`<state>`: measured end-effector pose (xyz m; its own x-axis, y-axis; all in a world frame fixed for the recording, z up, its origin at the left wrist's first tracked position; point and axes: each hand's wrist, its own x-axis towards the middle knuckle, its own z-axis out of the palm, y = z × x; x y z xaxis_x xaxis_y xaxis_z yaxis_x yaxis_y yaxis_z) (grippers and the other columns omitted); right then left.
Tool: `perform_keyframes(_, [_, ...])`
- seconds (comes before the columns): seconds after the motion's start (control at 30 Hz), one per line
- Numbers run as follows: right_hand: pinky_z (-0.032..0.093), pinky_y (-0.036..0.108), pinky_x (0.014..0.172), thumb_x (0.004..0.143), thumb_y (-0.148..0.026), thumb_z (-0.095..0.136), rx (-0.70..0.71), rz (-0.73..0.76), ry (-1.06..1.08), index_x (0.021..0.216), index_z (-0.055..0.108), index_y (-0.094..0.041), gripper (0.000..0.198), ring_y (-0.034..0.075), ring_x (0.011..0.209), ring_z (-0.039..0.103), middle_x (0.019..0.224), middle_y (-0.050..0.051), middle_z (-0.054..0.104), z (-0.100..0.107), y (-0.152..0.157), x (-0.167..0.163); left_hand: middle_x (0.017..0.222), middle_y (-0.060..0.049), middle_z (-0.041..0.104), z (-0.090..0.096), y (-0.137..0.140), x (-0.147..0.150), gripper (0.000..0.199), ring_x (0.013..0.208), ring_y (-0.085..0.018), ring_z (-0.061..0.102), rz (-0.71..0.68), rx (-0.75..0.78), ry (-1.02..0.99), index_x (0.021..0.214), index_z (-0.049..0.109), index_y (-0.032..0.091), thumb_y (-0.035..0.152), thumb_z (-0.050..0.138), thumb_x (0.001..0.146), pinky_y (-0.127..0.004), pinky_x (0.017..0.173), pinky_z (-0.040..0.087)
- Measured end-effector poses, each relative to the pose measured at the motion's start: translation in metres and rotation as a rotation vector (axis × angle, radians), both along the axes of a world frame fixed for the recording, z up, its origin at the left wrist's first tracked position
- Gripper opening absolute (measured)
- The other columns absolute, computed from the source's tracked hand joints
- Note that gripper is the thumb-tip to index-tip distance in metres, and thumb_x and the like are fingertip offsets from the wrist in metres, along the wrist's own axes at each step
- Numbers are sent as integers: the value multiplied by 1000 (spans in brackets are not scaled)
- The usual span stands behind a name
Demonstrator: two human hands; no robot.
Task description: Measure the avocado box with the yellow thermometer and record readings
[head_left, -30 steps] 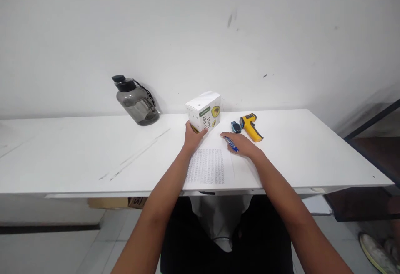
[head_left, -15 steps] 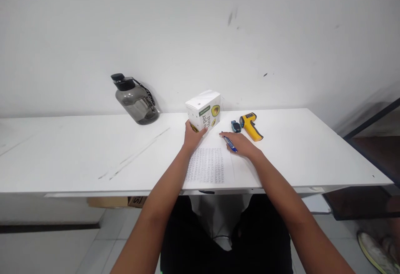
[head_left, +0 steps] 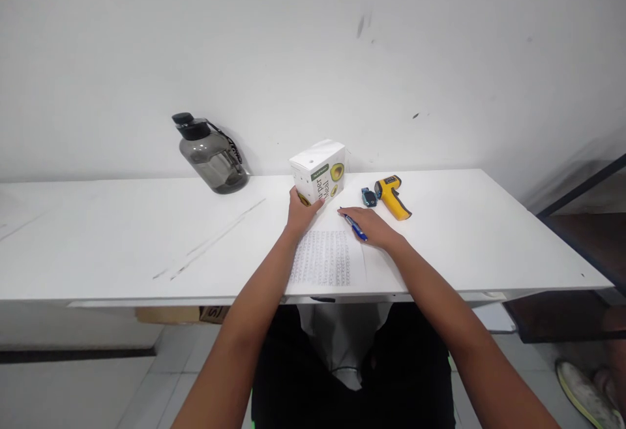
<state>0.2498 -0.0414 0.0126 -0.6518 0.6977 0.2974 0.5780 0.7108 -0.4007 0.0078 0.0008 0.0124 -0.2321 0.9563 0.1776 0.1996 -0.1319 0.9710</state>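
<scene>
A: What are you getting nearest the lens?

B: Two bare forearms are reaching in, cut off by my frame, with dark trousers (head_left: pixel 283 383) showing between them. A shoe (head_left: pixel 581 390) is sitting half-cropped at lower right, and a brown carton (head_left: pixel 169 315) is hiding mostly under the table (head_left: pixel 147 240).

A: And on top?

B: A thin paper (head_left: pixel 325 259) is lying flat by the front edge, carrying columns of print I'm not managing to read. Its far edge is blending into the smooth white tabletop.

A: The hands?

B: The right hand (head_left: pixel 374 225) is gripping a slim blue pen (head_left: pixel 356 228); whether the tip is touching anything, I can't tell. The left hand (head_left: pixel 300 212) is clasping the box (head_left: pixel 317 171) by its lower corner, thumb pressing the printed face, the other fingers mostly escaping my view.

A: Where's that box?

B: It's standing beyond the paper, white, crisp-edged and showing avocados, the thumb covering some lettering. To its right, a watch (head_left: pixel 370 198) is lying just beside a yellow plastic thermometer gun (head_left: pixel 395 204).

A: Farther?

B: A smoky see-through bottle (head_left: pixel 212 162) is standing at left, looking slanted, its strap lettering blurring. Behind, the pale wall (head_left: pixel 293 44) is showing dark scuffs.
</scene>
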Motion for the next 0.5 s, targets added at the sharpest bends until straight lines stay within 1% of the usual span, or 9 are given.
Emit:
perform_keyframes(0.13, [47, 54, 113, 84, -7, 58, -22, -21, -31, 155, 49, -16, 72, 35, 143, 54, 155, 21, 56, 4, -2, -5, 143, -15, 57, 0, 0, 0, 75, 136, -31, 57, -5, 10, -4, 128, 41, 24, 27, 88, 70, -51, 115, 49])
perform_keyframes(0.27, [47, 54, 113, 91, -13, 58, -29, -118, -53, 157, 48, -15, 66, 36, 143, 54, 152, 22, 58, 6, -4, -12, 143, -14, 57, -1, -1, 0, 74, 136, -32, 57, -13, 9, -1, 129, 41, 25, 30, 88, 71, -51, 113, 50])
perform_keyframes(0.4, [45, 54, 115, 97, -18, 53, -36, -183, -74, 159, 45, -15, 62, 34, 144, 53, 153, 20, 58, 7, -7, -21, 140, -13, 59, -1, -1, 0, 75, 134, -31, 58, -17, 15, -16, 128, 42, 26, 30, 89, 70, -51, 112, 51])
perform_keyframes(0.5, [42, 54, 117, 101, -23, 48, -34, -200, -106, 157, 47, -17, 56, 32, 147, 49, 154, 18, 58, 7, -11, -27, 139, -13, 59, -1, -1, 0, 74, 133, -31, 59, -17, 31, -21, 127, 43, 25, 28, 89, 70, -50, 112, 50])
